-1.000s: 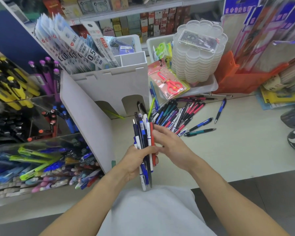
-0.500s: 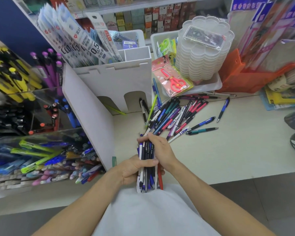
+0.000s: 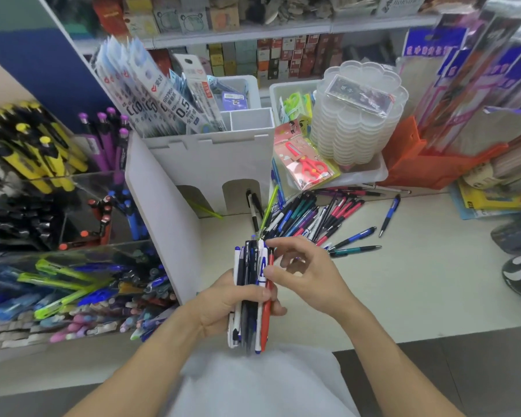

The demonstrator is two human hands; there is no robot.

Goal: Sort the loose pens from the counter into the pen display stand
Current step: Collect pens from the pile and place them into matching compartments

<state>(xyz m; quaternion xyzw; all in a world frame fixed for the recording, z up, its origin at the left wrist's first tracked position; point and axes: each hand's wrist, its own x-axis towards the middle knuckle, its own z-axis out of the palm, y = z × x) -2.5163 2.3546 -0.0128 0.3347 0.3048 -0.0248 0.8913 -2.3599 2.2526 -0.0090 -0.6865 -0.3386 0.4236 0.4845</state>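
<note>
head: pale counter [image 3: 403,290]; shop shelves [image 3: 283,28] behind

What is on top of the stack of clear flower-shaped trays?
A clear flat case with dark contents lies on the stack of clear trays. Its contents are too blurred to identify, and the case covers part of the top tray.
</note>
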